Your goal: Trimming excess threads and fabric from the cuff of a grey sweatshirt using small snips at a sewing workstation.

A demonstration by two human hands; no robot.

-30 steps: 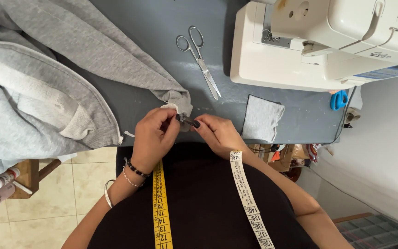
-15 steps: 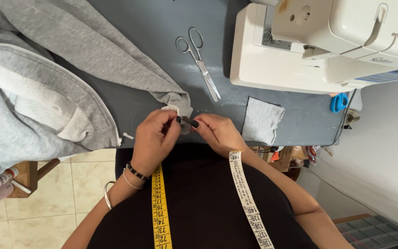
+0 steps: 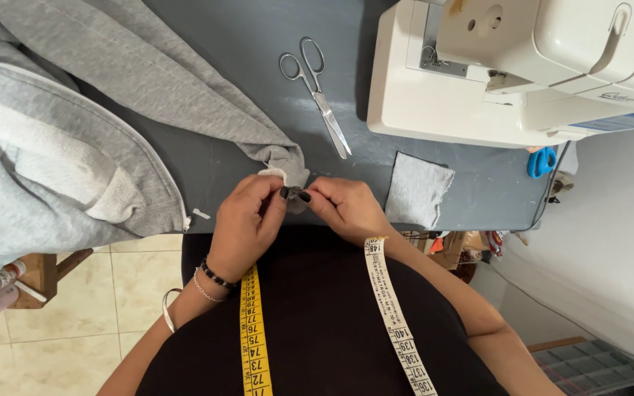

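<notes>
A grey hooded sweatshirt lies spread over the left of the dark table. One narrow end of it reaches the table's near edge. My left hand and my right hand meet there, both pinching that fabric end between fingertips. Something small and dark sits between the fingers; I cannot tell what it is. A yellow and white tape measure hangs round my neck over a black top.
Metal scissors lie on the table beyond my hands. A white sewing machine stands at the right. A grey fabric patch rests near the table edge, small blue-handled snips further right. A wooden stool with bottles stands on the tiled floor.
Both hands stay at the fabric end with only slight finger movement. Nothing else on the table has moved.
</notes>
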